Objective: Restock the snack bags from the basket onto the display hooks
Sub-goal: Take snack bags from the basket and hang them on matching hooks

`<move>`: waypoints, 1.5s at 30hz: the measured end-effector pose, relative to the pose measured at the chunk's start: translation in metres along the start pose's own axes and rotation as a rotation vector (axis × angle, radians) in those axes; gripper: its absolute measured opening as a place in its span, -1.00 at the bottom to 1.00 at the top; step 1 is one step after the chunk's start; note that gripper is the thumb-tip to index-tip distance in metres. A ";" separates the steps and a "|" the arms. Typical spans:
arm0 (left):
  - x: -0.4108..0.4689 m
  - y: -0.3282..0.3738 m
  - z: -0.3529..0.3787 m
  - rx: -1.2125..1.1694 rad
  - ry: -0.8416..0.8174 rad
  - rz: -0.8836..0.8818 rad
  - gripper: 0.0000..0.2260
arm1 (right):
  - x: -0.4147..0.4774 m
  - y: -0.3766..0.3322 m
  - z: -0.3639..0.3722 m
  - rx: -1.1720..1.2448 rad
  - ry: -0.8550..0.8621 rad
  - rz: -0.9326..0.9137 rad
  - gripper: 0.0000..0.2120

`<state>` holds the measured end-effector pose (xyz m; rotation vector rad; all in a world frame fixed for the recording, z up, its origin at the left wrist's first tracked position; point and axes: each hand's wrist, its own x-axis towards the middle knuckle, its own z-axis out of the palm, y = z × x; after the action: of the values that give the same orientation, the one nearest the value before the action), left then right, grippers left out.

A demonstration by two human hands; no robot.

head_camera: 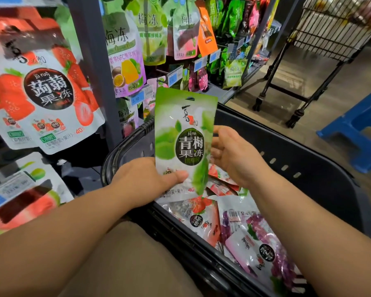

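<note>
I hold a green and white snack bag (184, 138) upright above the black basket (308, 159). My left hand (146, 181) pinches its lower edge, thumb across the front. My right hand (234, 155) rests with relaxed fingers against the bag's right edge, partly behind it. The bag has a hang hole at its top. Several more bags lie in the basket: red strawberry bags (204, 217) and purple bags (263, 249). Red strawberry bags (43, 95) hang on display hooks at the left, and green and purple pouches (124, 61) hang further back.
A dark grey shelf upright (94, 67) stands between the left hooks and the rear display. Blue price tags (137, 100) stick out from the hooks. A wire cart (334, 31) stands at the upper right and a blue plastic stool (360, 129) at the right. My knee is under my arms.
</note>
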<state>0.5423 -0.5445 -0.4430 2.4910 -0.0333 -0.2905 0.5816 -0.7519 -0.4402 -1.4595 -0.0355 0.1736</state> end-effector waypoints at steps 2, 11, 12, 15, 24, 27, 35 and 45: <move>-0.001 0.004 0.001 0.079 0.090 -0.009 -0.51 | 0.006 0.005 -0.023 -0.242 0.076 0.023 -0.83; 0.000 0.009 0.011 0.379 0.272 0.016 -0.52 | 0.018 0.078 -0.085 -1.260 0.081 0.217 -0.62; 0.000 0.009 0.011 0.420 0.299 0.024 -0.52 | 0.019 0.084 -0.086 -1.313 0.044 0.224 -0.59; -0.001 0.009 0.010 0.445 0.345 0.010 -0.52 | 0.020 0.096 -0.090 -1.416 0.020 0.283 -0.47; -0.002 0.007 0.010 0.263 0.391 -0.016 -0.52 | 0.021 0.095 -0.097 -1.433 0.110 0.383 -0.60; -0.003 0.006 0.010 0.139 0.436 -0.026 -0.53 | 0.024 0.094 -0.097 -1.296 0.190 0.366 -0.82; 0.000 0.000 0.010 -0.031 0.474 -0.059 -0.56 | 0.023 0.040 -0.071 -0.954 0.471 -0.089 -0.98; -0.003 0.002 0.006 0.039 0.449 -0.052 -0.56 | 0.004 -0.026 -0.059 -1.153 0.249 -0.264 -0.94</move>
<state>0.5386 -0.5493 -0.4457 2.5415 0.2120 0.2545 0.5957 -0.8118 -0.4216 -2.5910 -0.1413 -0.3078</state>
